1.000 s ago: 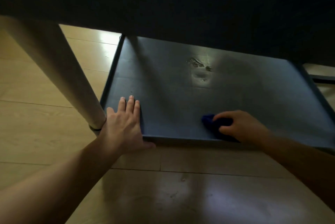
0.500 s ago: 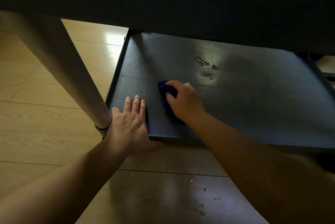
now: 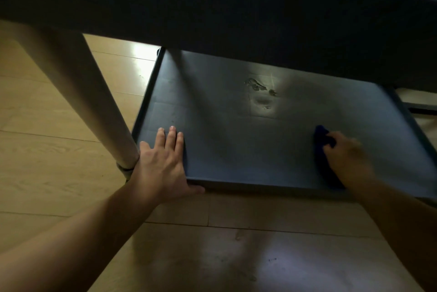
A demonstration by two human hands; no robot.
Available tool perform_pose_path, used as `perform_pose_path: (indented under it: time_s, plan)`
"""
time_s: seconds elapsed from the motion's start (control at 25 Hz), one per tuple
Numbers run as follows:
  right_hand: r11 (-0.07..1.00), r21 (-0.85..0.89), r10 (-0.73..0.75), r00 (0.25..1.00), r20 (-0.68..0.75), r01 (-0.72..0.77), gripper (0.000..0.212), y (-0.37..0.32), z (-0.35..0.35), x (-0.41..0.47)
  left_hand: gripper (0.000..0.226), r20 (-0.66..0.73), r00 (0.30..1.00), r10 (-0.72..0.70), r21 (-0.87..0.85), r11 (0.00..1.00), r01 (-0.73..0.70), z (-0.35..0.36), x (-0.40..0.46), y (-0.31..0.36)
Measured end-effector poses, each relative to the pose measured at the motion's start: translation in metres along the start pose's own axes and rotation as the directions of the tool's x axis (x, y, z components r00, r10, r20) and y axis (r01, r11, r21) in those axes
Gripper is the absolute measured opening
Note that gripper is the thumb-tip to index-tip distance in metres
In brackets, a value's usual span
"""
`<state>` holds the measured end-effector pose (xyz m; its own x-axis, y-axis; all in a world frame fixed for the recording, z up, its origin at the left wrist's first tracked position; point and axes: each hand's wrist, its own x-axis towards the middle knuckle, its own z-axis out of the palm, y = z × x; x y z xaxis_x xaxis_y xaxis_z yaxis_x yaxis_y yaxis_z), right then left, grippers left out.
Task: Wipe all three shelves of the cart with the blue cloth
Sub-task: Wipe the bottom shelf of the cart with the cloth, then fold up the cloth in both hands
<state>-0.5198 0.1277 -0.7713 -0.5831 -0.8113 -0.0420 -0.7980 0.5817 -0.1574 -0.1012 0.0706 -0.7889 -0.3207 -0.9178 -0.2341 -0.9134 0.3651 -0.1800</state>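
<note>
The right hand (image 3: 347, 161) has its grip closed over the bunched blue cloth (image 3: 322, 142), pressing it down on the cart's bottom shelf (image 3: 248, 145). Half a second ago this hand and cloth were close beside the left hand, near the shelf's left end; now they sit towards the shelf's right end, near its front edge, and the hand is blurred by motion. The left hand (image 3: 160, 164) has not shifted: it lies flat with its grip open and empty, fingers (image 3: 170, 140) spread over the shelf's front-left corner and thumb against the front rim. Just left of that hand stands the cart's pale round leg (image 3: 99, 107), its foot touching the shelf's corner. A scuffed, shiny patch (image 3: 261, 95) marks the shelf towards its back, about midway along. Above the shelf, the dark underside of the next shelf (image 3: 212, 8) fills the upper view. The wooden floor (image 3: 47, 173) surrounds the shelf.
</note>
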Motion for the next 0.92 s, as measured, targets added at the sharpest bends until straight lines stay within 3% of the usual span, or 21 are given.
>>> perform_pose_path:
  time_s: [0.16, 0.32, 0.44, 0.56, 0.64, 0.72, 0.76, 0.8, 0.92]
  plan:
    - [0.989, 0.082, 0.116, 0.992, 0.046, -0.120, 0.041, 0.028, 0.002, 0.004, 0.160, 0.025, 1.000, 0.006, -0.005, 1.000, -0.006, -0.004, -0.002, -0.002]
    - [0.903, 0.397, 0.151, 0.986, 0.067, -0.165, 0.045, 0.016, 0.001, -0.004, 0.173, 0.084, 0.996, -0.008, -0.055, 0.998, 0.013, -0.010, -0.002, -0.005]
    - [0.827, 0.553, 0.037, 0.991, 0.126, -0.101, 0.055, -0.011, -0.016, -0.028, 0.164, 0.086, 0.996, 0.018, -0.294, 0.956, 0.008, -0.022, -0.003, -0.007]
    - [0.747, 0.665, -0.188, 0.959, 0.211, 0.000, 0.053, -0.079, -0.050, -0.088, 0.131, -0.083, 0.987, 0.137, -0.435, 0.886, -0.160, -0.052, -0.031, -0.004]
    - [0.661, 0.751, -0.345, 0.883, 0.319, -0.013, 0.047, -0.134, -0.084, -0.139, 0.118, -0.108, 0.966, 0.236, -0.644, 0.723, -0.249, -0.087, -0.069, 0.002]
    - [0.595, 0.804, -0.488, 0.791, 0.370, -0.010, 0.047, -0.177, -0.129, -0.191, 0.103, -0.091, 0.938, 0.334, -0.922, 0.327, -0.206, -0.133, -0.112, -0.006]
    - [0.578, 0.816, -0.539, 0.744, 0.394, -0.014, 0.048, -0.198, -0.160, -0.216, 0.085, -0.083, 0.939, 0.334, -0.978, 0.154, -0.141, -0.161, -0.139, -0.022]
    - [0.564, 0.825, -0.574, 0.701, 0.424, -0.037, 0.049, -0.213, -0.191, -0.236, 0.075, -0.045, 0.948, 0.316, -0.997, 0.053, -0.065, -0.184, -0.164, -0.037]
    - [0.560, 0.828, -0.704, 0.502, 0.503, -0.044, 0.046, -0.243, -0.303, -0.281, 0.058, 0.164, 0.942, 0.292, -0.984, -0.025, 0.179, -0.266, -0.240, -0.096]
